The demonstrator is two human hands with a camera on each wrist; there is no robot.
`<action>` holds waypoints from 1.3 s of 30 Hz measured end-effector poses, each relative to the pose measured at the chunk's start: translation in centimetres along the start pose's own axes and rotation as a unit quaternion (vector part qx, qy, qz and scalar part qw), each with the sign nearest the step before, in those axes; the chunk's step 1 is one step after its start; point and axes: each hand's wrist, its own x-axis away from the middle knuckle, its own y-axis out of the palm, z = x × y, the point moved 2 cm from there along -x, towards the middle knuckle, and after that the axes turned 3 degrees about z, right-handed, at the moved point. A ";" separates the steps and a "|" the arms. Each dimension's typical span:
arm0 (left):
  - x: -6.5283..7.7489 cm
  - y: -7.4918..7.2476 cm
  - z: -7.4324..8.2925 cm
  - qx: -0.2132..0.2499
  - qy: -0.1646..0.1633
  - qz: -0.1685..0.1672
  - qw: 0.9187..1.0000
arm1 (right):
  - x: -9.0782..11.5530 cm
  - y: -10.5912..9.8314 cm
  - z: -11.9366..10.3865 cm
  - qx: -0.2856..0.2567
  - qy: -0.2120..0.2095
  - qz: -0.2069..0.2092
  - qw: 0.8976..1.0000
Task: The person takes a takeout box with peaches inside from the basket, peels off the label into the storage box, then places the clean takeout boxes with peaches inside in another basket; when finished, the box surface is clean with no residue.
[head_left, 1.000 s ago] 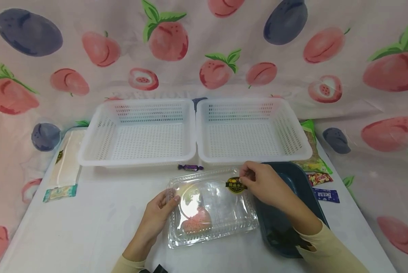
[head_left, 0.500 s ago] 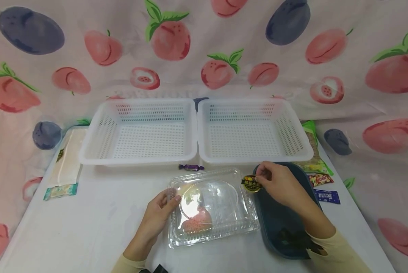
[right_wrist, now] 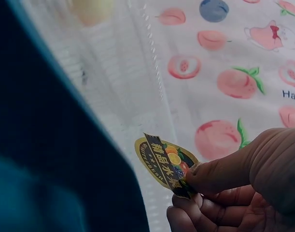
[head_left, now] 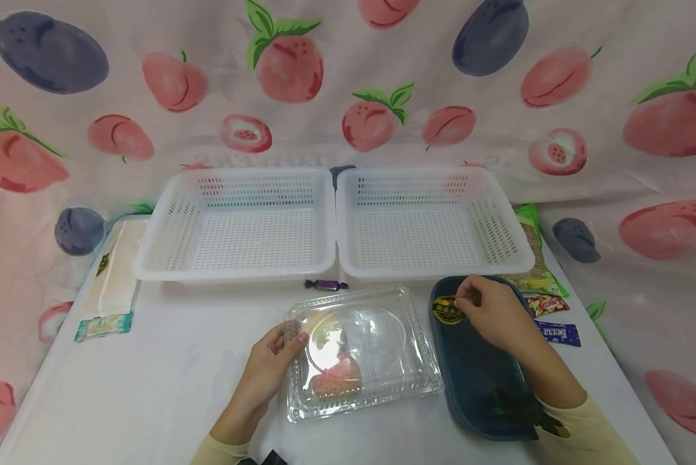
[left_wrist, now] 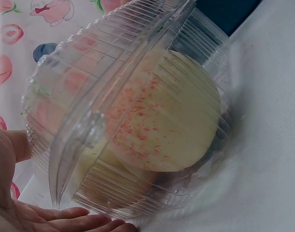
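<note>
A clear plastic clamshell fruit box (head_left: 377, 349), lid down, sits on the table. Inside it, a pink-speckled yellowish fruit, perhaps a peach (left_wrist: 171, 111), and another pale yellow fruit (left_wrist: 111, 176) show through the plastic. My left hand (head_left: 272, 368) holds the box's left edge, thumb on the lid and fingers along the side and below. Between thumb and index finger, my right hand (head_left: 493, 316) pinches a black-and-gold oval sticker (right_wrist: 161, 164) printed with fruit. The sticker is off the box, above the far end of a dark blue tray (head_left: 481, 381).
Two white perforated baskets (head_left: 237, 268) (head_left: 435, 265) stand side by side at the back. A purple wrapped candy (head_left: 326, 285) lies before them. Snack packets (head_left: 559, 334) are at right. A pale sheet bearing a sticker (head_left: 112, 271) and a teal packet (head_left: 103, 326) lie left.
The right hand has peeled the sticker away from the lid's upper right corner and carried it right, over the blue tray. The left hand and the box have stayed in place.
</note>
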 end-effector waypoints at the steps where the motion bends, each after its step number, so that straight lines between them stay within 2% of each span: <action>1: 0.0 0.0 0.0 0.000 0.000 0.001 1.000 | 0.0 0.0 0.2 0.002 0.002 0.000 1.000; 14: 0.0 -0.1 0.0 -0.004 0.001 0.005 1.000 | 0.1 0.4 1.8 0.015 0.017 -0.007 1.000; 30: 0.0 -0.1 -0.1 -0.004 0.003 0.005 1.000 | 0.3 1.5 3.7 0.030 0.025 -0.067 0.997; 39: 0.0 -0.1 -0.1 -0.001 0.001 0.004 1.000 | 0.0 2.3 4.5 0.054 0.033 -0.113 0.992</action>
